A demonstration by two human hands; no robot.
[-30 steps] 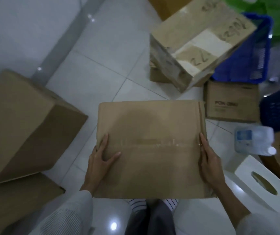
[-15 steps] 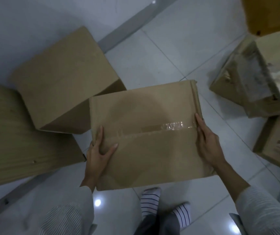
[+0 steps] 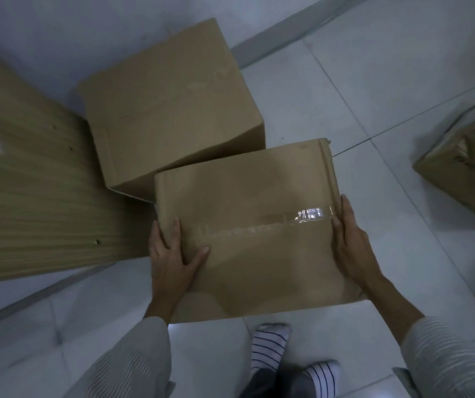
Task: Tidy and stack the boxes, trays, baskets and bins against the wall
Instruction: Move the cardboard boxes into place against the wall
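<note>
- Taped cardboard box (image 3: 255, 231): centre of the frame, held above the white tiled floor (image 3: 374, 96), flat face up, strip of clear tape (image 3: 311, 218) across the middle catching glare at its right end.
- Wooden panel (image 3: 29, 191): far left of the frame, lying flat by the wall (image 3: 72, 30), pale grain running lengthwise, small holes visible.
- Larger plain box (image 3: 170, 110): upper centre-left, against the wall, resting partly on the wooden panel, its lower right corner overlapped in view by the held box.
- Left hand (image 3: 170, 259): lower centre-left, clamped on the left edge of the taped box, thumb spread over the top face, fingers wrapped around the side; pale striped sleeve (image 3: 132, 360) below.
- Striped socks (image 3: 270, 346): bottom centre, on the floor just under the near edge of the held box.
- Right hand (image 3: 351, 242): centre-right, pressed flat against the right side of the taped box, fingers straight along the edge, gripping it from the opposite side.
- Worn box (image 3: 466, 168): right edge of the frame, tilted on the floor, surface torn and scuffed, well apart from the held box.
</note>
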